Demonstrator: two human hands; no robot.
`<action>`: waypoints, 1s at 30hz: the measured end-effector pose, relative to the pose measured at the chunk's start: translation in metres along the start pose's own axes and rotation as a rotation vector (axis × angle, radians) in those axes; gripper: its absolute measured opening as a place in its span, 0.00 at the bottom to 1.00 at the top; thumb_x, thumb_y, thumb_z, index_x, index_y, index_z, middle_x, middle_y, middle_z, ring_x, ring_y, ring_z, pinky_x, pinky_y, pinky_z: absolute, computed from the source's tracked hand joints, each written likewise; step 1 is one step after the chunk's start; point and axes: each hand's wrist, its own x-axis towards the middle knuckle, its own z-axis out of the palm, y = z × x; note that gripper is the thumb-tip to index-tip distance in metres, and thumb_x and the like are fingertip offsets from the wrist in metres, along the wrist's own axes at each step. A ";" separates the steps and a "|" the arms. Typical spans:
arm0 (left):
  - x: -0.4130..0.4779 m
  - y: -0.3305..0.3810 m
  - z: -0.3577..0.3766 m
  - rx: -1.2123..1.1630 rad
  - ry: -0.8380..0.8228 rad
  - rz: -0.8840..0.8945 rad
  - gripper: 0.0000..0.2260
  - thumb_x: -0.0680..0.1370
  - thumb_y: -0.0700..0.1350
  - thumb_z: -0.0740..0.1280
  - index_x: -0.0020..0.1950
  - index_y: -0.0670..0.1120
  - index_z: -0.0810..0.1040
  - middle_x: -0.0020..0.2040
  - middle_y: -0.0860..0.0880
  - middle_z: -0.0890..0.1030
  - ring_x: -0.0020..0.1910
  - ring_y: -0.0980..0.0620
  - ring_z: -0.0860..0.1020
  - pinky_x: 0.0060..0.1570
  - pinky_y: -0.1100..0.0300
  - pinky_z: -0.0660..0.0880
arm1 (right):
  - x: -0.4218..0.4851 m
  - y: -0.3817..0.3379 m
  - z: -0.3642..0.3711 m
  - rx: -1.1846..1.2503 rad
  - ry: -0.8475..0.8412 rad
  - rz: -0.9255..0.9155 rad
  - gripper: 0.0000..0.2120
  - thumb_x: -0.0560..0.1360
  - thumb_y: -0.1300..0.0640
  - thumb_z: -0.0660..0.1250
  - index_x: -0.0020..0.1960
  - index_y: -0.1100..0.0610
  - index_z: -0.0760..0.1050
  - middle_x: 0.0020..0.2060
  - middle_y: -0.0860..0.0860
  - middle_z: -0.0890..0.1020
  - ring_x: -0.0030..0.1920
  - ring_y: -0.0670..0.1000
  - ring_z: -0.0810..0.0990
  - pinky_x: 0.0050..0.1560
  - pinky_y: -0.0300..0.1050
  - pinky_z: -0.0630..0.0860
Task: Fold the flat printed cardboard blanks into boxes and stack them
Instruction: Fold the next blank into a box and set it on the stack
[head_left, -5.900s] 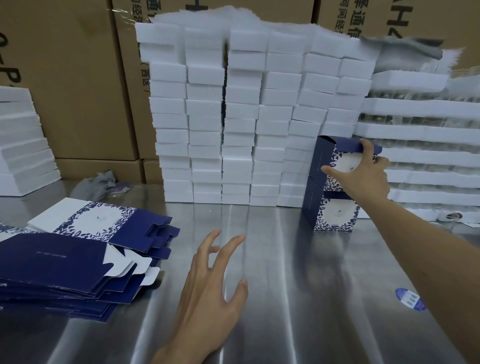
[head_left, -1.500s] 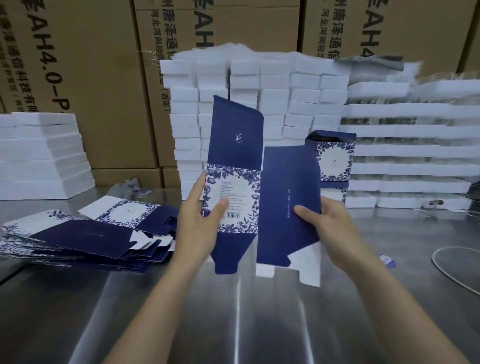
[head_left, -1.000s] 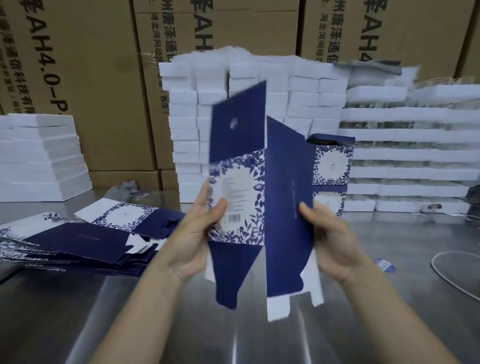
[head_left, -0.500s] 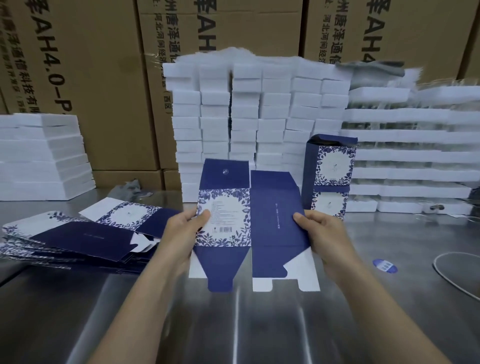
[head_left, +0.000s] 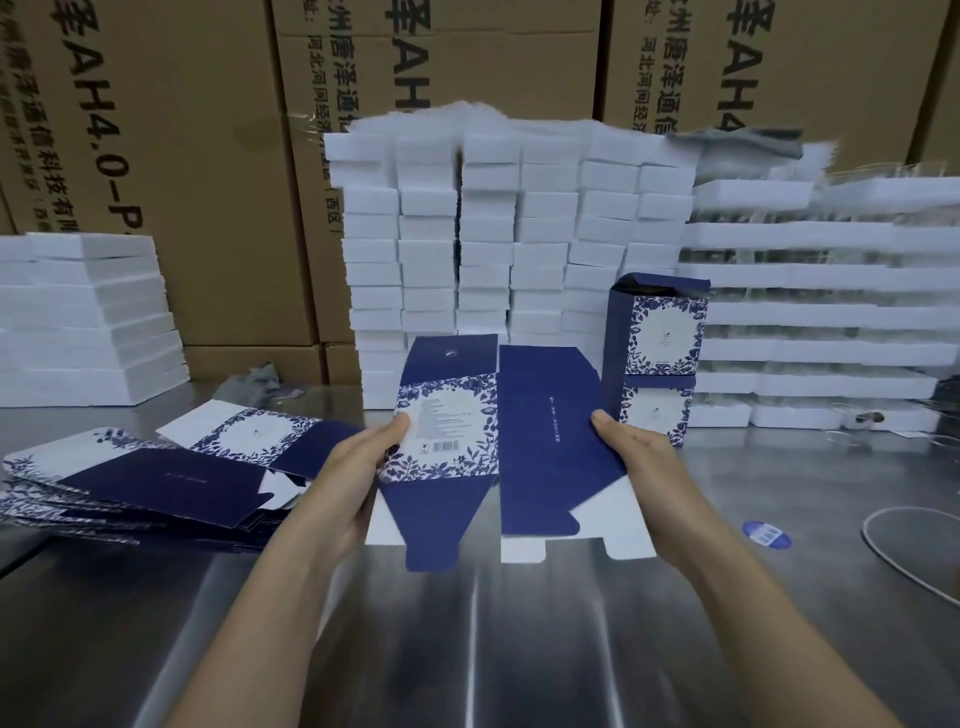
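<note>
Navy flat blanks (head_left: 156, 483) pile at nine o'clock on our steel worktop (head_left: 519, 649). At centre our left grip (head_left: 358, 467) pinches one edge of the barcode-printed blank (head_left: 540, 415), our right grip (head_left: 639, 462) the other. Folded boxes (head_left: 662, 338) stack at two o'clock. Cartons (head_left: 171, 130) behind read "AH4.0-P".

Left hand (head_left: 358, 470), right hand (head_left: 638, 462): thumb-over pinch grips.

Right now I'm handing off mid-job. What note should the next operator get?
Hands: the left grip pinches the left edge of the blank. The right grip pinches its right edge and holds it upright over the steel table.
Done: two folded boxes are stacked at back right.
Left: the held blank is not yet squared or closed, and a pile of flat blanks waits at left.
</note>
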 end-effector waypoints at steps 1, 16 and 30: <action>-0.001 0.000 0.000 0.047 -0.005 -0.025 0.17 0.80 0.58 0.73 0.61 0.49 0.88 0.59 0.43 0.87 0.58 0.41 0.86 0.50 0.48 0.84 | -0.001 -0.002 0.000 0.039 0.021 0.009 0.17 0.85 0.46 0.64 0.53 0.52 0.89 0.53 0.56 0.89 0.53 0.58 0.89 0.46 0.46 0.84; -0.003 0.002 0.005 -0.058 0.121 0.013 0.14 0.79 0.56 0.73 0.60 0.50 0.88 0.59 0.45 0.88 0.59 0.43 0.86 0.66 0.44 0.77 | 0.002 -0.002 -0.002 0.118 -0.010 0.014 0.13 0.85 0.51 0.64 0.53 0.53 0.87 0.51 0.52 0.89 0.41 0.46 0.84 0.33 0.35 0.75; 0.003 0.002 -0.002 -0.122 0.057 0.046 0.10 0.84 0.50 0.67 0.50 0.49 0.87 0.40 0.53 0.89 0.34 0.56 0.87 0.25 0.65 0.78 | 0.007 0.012 -0.003 0.173 -0.078 0.136 0.37 0.72 0.37 0.77 0.66 0.66 0.78 0.52 0.62 0.79 0.51 0.56 0.64 0.50 0.51 0.72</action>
